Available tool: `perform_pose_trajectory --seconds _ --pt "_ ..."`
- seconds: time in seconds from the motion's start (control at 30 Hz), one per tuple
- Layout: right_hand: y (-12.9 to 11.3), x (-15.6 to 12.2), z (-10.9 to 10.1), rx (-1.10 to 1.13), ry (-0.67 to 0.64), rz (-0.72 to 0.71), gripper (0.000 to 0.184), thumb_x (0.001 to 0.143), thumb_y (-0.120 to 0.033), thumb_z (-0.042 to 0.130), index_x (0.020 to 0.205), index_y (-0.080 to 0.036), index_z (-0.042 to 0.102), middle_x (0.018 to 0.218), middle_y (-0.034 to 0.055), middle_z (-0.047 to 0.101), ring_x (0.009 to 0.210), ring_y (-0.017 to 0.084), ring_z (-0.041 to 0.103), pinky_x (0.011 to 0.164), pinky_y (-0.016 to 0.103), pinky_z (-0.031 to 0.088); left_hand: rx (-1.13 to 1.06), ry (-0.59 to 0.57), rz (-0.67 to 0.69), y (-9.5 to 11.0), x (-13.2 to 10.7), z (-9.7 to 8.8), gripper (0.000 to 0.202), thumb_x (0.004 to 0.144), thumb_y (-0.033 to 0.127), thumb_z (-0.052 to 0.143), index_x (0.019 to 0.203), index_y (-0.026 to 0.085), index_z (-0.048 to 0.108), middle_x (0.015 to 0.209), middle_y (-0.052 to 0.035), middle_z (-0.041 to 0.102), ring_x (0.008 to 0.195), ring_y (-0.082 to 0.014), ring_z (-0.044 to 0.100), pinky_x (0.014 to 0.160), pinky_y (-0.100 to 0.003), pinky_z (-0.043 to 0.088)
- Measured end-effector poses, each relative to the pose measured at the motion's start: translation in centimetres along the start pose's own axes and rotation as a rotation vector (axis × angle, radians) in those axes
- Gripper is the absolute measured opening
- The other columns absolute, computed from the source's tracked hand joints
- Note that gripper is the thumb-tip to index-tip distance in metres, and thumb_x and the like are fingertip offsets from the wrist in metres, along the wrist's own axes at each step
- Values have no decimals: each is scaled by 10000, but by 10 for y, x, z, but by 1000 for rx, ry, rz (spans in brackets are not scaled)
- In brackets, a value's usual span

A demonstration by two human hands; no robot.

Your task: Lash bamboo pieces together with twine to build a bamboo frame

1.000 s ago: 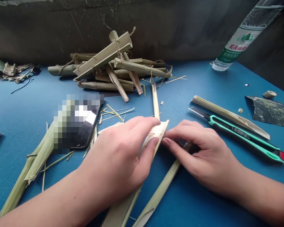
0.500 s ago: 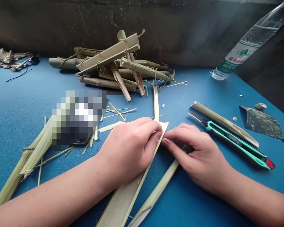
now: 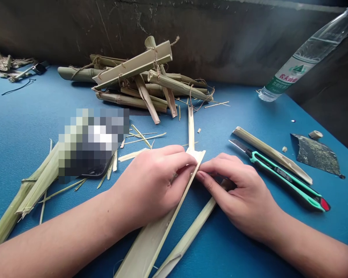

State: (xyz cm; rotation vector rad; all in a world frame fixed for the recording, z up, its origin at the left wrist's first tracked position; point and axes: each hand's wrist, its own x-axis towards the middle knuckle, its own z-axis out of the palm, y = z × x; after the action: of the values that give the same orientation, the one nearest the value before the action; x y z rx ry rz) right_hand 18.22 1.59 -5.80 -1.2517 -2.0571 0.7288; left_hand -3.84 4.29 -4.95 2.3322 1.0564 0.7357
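Note:
A long pale green leaf strip (image 3: pixel 150 243) lies slantwise on the blue table (image 3: pixel 31 123), its cut end near the middle. My left hand (image 3: pixel 150 185) is closed over the upper part of the strip, thumb and fingers pinching its edges together. My right hand (image 3: pixel 237 193) pinches the same cut end from the right, fingertips touching the left hand's. A second narrower strip (image 3: pixel 188 237) lies under my right hand, parallel to the first.
A green-handled utility knife (image 3: pixel 281 175) and a leaf stalk (image 3: pixel 271 153) lie to the right. A pile of tied leaf bundles (image 3: pixel 142 83) sits at the back, a water bottle (image 3: pixel 301 58) far right, a pixelated phone (image 3: pixel 91 144) left, loose stalks (image 3: pixel 31 193) front left.
Both hands stayed pinched on the strip's end, the left fingers shifting slightly along it. The view moved a little down and left.

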Motion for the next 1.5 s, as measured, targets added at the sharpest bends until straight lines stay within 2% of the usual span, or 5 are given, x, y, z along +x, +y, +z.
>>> perform_pose_trajectory --seconds 0.37,0.63,1.13,1.27,1.5 --pt "2 -3 2 17 46 37 13 1009 -246 735 1016 -254 741 884 -13 722 814 185 637 802 383 493 -43 25 -33 -3 5 7 113 1067 154 537 1013 193 629 957 -3 652 843 -145 597 722 -284 437" --pt "1 -1 0 -153 181 -83 506 918 -420 862 1358 -258 673 1323 74 721 1244 302 635 1126 502 457 -16 -20 8 -3 2 7 115 1059 134 514 1003 202 588 980 -11 623 791 -155 552 705 -314 409" --pt "0 -1 1 -203 177 -22 459 836 -417 923 1239 -289 745 1229 47 796 1187 335 671 1051 541 496 -43 121 -76 -4 5 -3 77 1035 165 614 1056 190 684 918 13 645 792 -120 598 731 -268 475" --pt "0 -2 2 -200 177 -35 474 845 -402 917 1266 -284 735 1235 40 803 1197 328 672 1052 534 492 -1 45 -37 -3 4 -5 226 1003 170 655 1207 229 733 937 14 613 726 -115 558 663 -281 451" --pt "-1 -3 1 -198 166 -42 449 860 -385 903 1259 -258 742 1237 51 803 1202 317 678 1059 521 483 201 -22 104 1 -1 -4 158 1039 201 617 1050 229 772 951 -13 647 760 -153 613 674 -310 467"
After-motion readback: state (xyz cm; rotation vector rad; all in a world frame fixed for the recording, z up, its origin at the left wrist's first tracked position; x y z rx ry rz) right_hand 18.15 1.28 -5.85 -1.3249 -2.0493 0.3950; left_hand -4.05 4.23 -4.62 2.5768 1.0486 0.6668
